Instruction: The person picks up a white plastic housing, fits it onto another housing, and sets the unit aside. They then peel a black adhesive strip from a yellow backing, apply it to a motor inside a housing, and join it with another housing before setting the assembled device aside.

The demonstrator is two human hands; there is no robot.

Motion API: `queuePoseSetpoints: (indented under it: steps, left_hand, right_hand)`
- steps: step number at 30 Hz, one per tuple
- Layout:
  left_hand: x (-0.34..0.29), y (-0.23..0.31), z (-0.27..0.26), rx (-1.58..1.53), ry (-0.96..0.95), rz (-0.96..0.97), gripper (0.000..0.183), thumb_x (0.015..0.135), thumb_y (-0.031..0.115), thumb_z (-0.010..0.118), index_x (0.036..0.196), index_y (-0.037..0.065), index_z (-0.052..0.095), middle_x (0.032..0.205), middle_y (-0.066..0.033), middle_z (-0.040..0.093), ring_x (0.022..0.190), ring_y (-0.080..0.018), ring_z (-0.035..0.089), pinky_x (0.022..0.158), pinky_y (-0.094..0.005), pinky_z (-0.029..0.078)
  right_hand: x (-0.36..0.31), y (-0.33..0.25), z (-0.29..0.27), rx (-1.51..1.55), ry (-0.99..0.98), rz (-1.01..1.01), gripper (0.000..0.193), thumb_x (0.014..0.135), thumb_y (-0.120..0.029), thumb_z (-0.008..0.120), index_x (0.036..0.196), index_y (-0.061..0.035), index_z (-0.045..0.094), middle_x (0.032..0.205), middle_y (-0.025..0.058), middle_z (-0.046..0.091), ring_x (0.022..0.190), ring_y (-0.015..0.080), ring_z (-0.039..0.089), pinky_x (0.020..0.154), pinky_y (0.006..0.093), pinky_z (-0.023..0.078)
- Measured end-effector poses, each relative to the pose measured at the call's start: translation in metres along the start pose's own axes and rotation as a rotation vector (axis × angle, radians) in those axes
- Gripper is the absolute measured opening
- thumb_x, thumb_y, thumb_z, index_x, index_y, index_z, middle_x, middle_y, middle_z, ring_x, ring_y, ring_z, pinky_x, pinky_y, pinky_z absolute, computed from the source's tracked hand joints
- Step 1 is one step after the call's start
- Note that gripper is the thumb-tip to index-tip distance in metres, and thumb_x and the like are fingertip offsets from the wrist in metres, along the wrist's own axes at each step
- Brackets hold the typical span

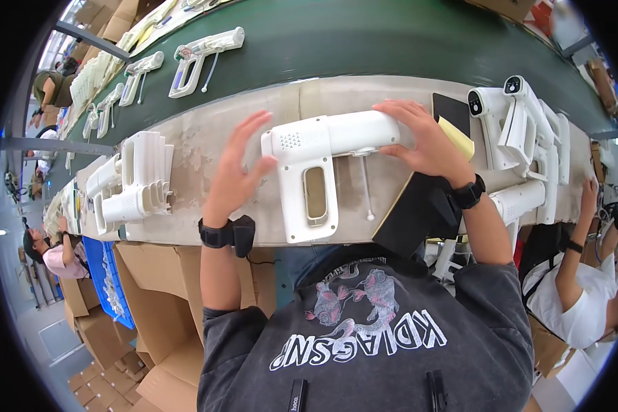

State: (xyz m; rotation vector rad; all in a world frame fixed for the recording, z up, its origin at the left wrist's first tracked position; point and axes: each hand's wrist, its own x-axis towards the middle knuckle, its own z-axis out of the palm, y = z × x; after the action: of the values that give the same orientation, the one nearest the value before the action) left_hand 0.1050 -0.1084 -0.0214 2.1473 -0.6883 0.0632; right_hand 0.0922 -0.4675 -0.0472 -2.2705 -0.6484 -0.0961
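In front of me a white spray gun [309, 141] lies on the worktable, its barrel pointing right and its looped handle toward me. From under the barrel a thin white tube [367, 189] with a small knob end runs down beside the handle. My right hand [422, 141] grips the barrel's right end, fingers over the top and thumb beneath. At the other end, my left hand [237, 168] is open, fingers and thumb spread close to the gun's vented body. Whether its thumb touches the gun, I cannot tell.
White housing shells [144, 172] are stacked to the left. Several finished-looking guns [522, 130] lie piled at the right, near a black pad [412, 213]. Beyond the table, a green conveyor [288, 51] carries opened guns [206, 58]. Cardboard boxes [165, 295] and a co-worker's arm [575, 223] flank me.
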Motion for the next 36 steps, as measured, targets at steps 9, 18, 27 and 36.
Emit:
queuePoseSetpoints:
  steps: [9,18,27,36]
  left_hand:
    - [-0.004,-0.011,0.025,0.004,-0.140,-0.144,0.062,0.090,0.018,0.076,0.145,0.008,0.052,0.143,-0.0131,0.053,0.135,-0.0322,0.049,0.111,-0.0404,0.042]
    - [-0.004,-0.013,0.037,0.050,-0.159,-0.192,0.061,0.090,0.016,0.074,0.145,0.008,0.049,0.151,-0.0148,0.049,0.140,-0.0343,0.046,0.114,-0.0410,0.040]
    - [0.037,-0.016,0.022,0.037,-0.548,-0.373,0.075,0.082,0.014,0.081,0.143,0.004,0.038,0.137,-0.0238,0.055,0.131,-0.0415,0.049,0.111,-0.0451,0.041]
    - [0.023,-0.021,0.014,-0.102,-0.457,-0.202,0.090,0.077,0.009,0.084,0.151,0.008,0.034,0.135,-0.0231,0.056,0.130,-0.0351,0.052,0.110,-0.0430,0.041]
  right_hand:
    - [0.001,0.013,0.015,-0.014,-0.032,0.045,0.068,0.077,-0.018,0.084,0.139,-0.0074,0.057,0.138,0.0136,0.061,0.139,0.0345,0.047,0.117,0.0460,0.033]
    - [-0.006,0.018,0.026,-0.124,-0.049,0.140,0.068,0.083,-0.025,0.080,0.145,-0.0116,0.055,0.143,0.0089,0.059,0.142,0.0335,0.043,0.118,0.0461,0.031]
    - [0.015,0.028,0.015,0.140,-0.241,0.216,0.051,0.089,-0.028,0.077,0.131,-0.0048,0.059,0.125,0.0143,0.064,0.119,0.0304,0.058,0.105,0.0408,0.044]
    - [0.005,0.019,0.014,0.531,-0.227,0.388,0.053,0.088,-0.019,0.081,0.122,-0.0053,0.043,0.110,0.0058,0.054,0.112,0.0172,0.056,0.099,0.0341,0.045]
